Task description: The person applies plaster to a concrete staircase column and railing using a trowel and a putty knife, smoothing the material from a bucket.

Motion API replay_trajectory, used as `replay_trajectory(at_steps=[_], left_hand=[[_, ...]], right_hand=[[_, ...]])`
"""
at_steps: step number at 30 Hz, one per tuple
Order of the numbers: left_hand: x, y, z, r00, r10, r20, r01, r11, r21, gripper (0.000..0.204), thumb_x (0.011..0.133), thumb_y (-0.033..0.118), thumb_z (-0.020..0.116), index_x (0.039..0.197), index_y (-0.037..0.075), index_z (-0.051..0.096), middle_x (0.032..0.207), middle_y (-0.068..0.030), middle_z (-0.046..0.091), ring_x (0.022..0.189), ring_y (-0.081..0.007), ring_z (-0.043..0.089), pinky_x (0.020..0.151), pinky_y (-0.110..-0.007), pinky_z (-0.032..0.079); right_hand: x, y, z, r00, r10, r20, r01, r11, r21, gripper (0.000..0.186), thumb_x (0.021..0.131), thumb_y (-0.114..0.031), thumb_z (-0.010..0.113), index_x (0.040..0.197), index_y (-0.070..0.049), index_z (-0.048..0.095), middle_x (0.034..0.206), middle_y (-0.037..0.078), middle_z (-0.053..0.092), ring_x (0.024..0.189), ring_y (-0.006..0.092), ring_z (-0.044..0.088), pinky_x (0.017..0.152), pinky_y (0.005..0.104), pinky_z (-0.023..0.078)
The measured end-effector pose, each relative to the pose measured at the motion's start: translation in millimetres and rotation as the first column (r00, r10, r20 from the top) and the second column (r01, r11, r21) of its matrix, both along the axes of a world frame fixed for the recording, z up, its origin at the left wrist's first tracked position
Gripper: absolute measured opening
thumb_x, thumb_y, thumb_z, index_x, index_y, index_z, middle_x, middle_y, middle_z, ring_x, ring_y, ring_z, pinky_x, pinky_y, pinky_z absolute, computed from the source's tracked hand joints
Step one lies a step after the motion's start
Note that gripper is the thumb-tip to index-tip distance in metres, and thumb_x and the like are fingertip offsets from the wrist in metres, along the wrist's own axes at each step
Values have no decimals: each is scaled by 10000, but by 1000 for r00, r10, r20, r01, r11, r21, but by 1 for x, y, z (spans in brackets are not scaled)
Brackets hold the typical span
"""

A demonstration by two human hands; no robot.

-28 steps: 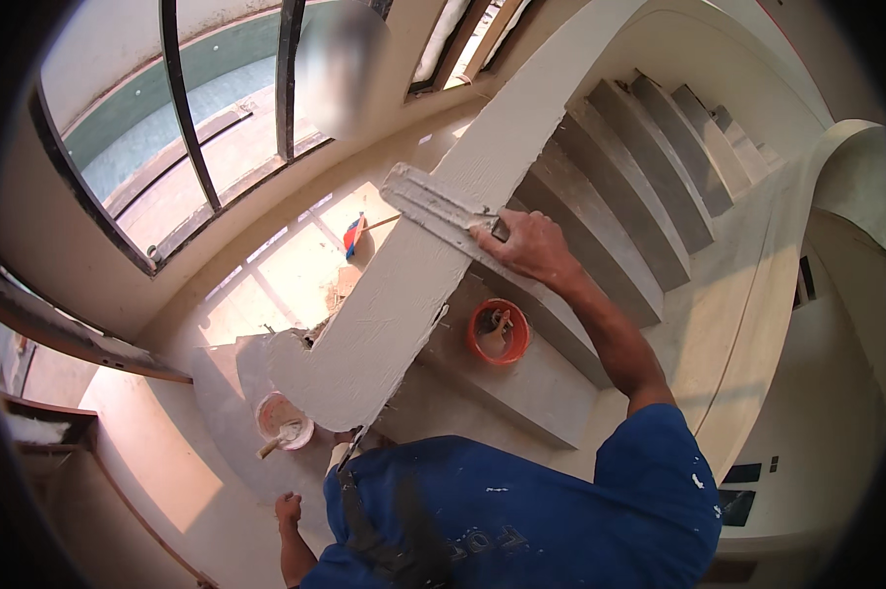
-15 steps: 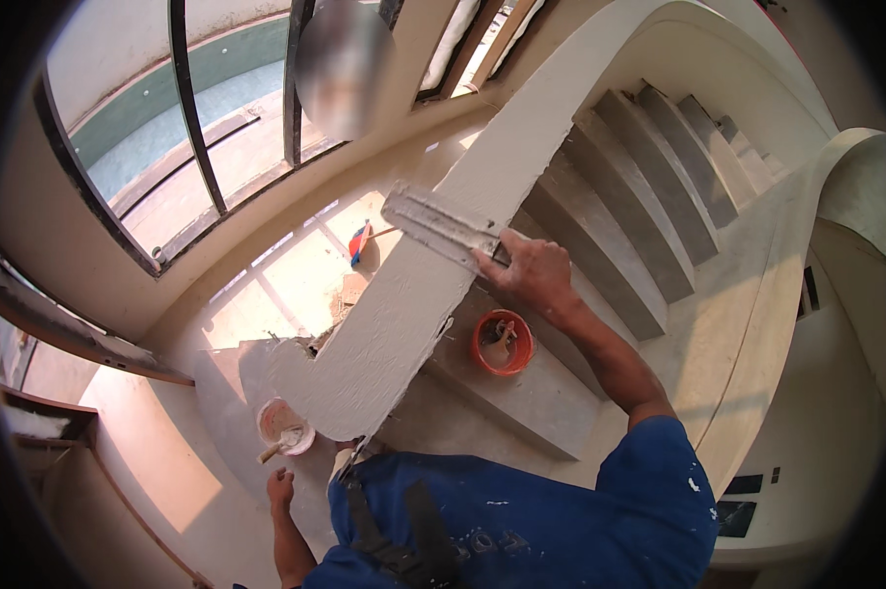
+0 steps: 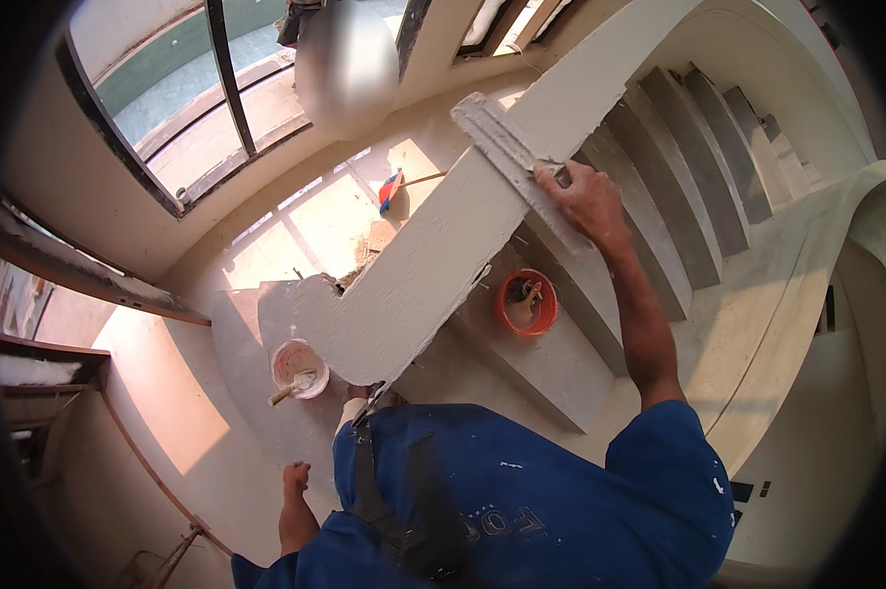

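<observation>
My right hand [image 3: 588, 204] is closed on the handle of a long plastering trowel [image 3: 497, 142]. Its pale, smeared blade lies crosswise over the white plastered top of the low stair wall [image 3: 433, 240], its near end overhanging the stair side. Whether the blade touches the plaster cannot be told. My left hand [image 3: 296, 477] hangs low at my left side with curled fingers, nothing visible in them. Nearest to it is a whitish bucket [image 3: 315, 390] holding white paste, with a wooden-handled tool leaning out. An orange-red bucket [image 3: 552, 306] with tools inside stands on a step.
Grey steps [image 3: 649, 182] curve up at the right, bounded by a curved outer wall [image 3: 757, 339]. Beyond the low wall, a red-and-blue object [image 3: 391, 191] with a stick lies on the sunlit floor. Dark-framed windows [image 3: 229, 79] line the far left; a blurred figure appears near them.
My right hand has moved the trowel farther up along the wall and to the right, turning its blade steeper. My view has shifted too. The left hand still hangs with curled fingers.
</observation>
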State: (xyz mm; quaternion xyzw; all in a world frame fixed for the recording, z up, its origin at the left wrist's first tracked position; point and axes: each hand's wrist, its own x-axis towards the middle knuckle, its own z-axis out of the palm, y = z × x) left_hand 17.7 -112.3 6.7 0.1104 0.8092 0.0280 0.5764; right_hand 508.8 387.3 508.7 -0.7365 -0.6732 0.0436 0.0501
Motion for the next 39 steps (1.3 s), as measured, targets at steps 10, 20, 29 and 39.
replay_trajectory(at_steps=[10, 20, 29, 39], left_hand=[[-3, 121, -63, 986, -135, -100, 167, 868, 468, 471, 898, 279, 694, 1283, 12, 643, 971, -95, 713, 725, -156, 642, 605, -335, 536], [28, 118, -33, 993, -87, -79, 113, 892, 438, 508, 869, 289, 697, 1274, -16, 655, 1184, -198, 713, 1088, -282, 693, 972, -368, 514], [32, 42, -39, 1000, 1, -15, 2, 974, 226, 478, 877, 280, 691, 1282, 30, 650, 931, -91, 663, 761, -186, 617, 628, -341, 515], [18, -24, -20, 932, 361, 26, -357, 906, 228, 464, 891, 212, 683, 1308, 23, 610, 720, -39, 602, 556, -134, 543, 454, -304, 456]], right_hand=[[-141, -225, -92, 815, 515, -265, -575, 776, -259, 471, 923, -541, 607, 915, -73, 655, 661, 186, 667, 628, 369, 689, 588, 483, 545], [-173, -229, -130, 696, 335, -636, -576, 789, -215, 446, 992, -429, 587, 1053, 8, 523, 726, 298, 624, 743, 514, 628, 669, 571, 481], [-97, -130, -74, 876, 188, -444, -239, 969, -61, 499, 970, -452, 601, 1186, -2, 604, 930, 346, 675, 936, 529, 652, 832, 563, 508], [82, 62, 50, 925, -157, -347, 291, 880, 376, 552, 945, -541, 602, 1082, -17, 708, 803, 197, 704, 672, 338, 695, 609, 421, 535]])
